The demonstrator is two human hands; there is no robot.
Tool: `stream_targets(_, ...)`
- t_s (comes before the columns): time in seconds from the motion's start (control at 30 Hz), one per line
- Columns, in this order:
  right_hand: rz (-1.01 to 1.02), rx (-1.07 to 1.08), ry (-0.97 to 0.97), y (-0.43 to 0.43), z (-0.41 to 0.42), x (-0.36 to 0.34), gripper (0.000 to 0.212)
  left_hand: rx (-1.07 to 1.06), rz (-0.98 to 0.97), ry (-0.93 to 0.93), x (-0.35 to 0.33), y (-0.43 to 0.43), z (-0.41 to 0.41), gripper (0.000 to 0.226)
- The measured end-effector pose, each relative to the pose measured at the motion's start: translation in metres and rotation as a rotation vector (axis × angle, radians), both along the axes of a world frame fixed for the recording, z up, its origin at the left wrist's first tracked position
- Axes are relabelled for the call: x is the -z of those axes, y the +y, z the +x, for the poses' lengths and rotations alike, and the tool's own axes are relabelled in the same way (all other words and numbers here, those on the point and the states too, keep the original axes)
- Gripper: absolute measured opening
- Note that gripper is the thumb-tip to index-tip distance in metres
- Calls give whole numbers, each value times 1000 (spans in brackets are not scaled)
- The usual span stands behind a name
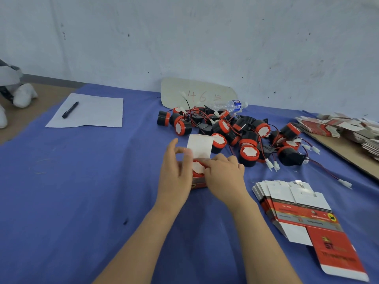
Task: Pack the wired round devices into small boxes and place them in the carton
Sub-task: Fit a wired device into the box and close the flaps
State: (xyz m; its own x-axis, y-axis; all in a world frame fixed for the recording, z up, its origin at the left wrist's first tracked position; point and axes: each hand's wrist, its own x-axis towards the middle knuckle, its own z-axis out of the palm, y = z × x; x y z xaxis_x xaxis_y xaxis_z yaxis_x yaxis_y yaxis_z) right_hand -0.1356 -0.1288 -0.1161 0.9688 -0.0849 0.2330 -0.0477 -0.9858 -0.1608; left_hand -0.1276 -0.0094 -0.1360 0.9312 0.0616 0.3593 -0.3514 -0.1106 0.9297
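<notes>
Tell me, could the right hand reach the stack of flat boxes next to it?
Probably yes. The stack of flat boxes lies just beside the right hand with nothing between them, though that hand is busy gripping the small box.

A pale cardboard sheet (196,93) leaning on the wall behind the counter bears the handwritten red number "46", followed by a mark too faint to read. On the counter's right side, the topmost flattened box (332,249) shows large dark letters "ST" on its red panel. The smaller print lines below it and on its grey band are blurred beyond reading. The blue label on the water bottle (236,105) is also illegible.
</notes>
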Motion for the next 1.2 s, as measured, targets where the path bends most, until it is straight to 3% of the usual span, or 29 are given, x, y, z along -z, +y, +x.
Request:
stream_targets(0.1, 20, -31, -11, 2, 0, 2, 46, -46, 84, 43, 6, 4, 6, 32)
stream_targets(0.2, 86, -57, -37, 0, 0, 8, 40, -59, 197, 90, 11, 3, 7, 49)
stream_targets(0.33, 555, -3, -200, -10, 3, 6, 29, -58, 163, 171, 15, 4, 13, 64)
stream_targets(0.43, 731, 128, -290, -19, 5, 4, 33, -28, 97, 245, 15, 5, 14, 66)
stream_targets(0.5, 886, 92, -270, -17, 6, 3, 28, -24, 84, 234, 15, 4, 14, 57)
stream_targets(0.57, 997, 2, -322, -13, 5, 1, 16, -26, 103, 178, 15, 4, 13, 32)
stream_targets(0.7, 803, -75, -242, -5, 5, 8, 15, -15, 166, 96, 15, 5, 13, 23)
stream_targets(0.8, 851, -39, -251, -9, 4, 9, 15, 16, 195, 26, 16, 8, 14, 29)
stream_targets(0.9, 960, -125, -68, -30, 0, 2, 24, 48, 235, 28, 15, 10, 14, 34)
stream_targets(1.03, 775, -246, 122, -47, -3, 3, 24, 89, 164, 84, 8, 13, 12, 36)
stream_targets(1.13, 763, -270, 72, -41, -1, 8, 38, 96, 374, -36, 10, 16, 11, 9)
stream_targets(1.2, 740, -243, -7, -39, 0, 9, 36, 153, 463, -84, 14, 17, 9, 29)
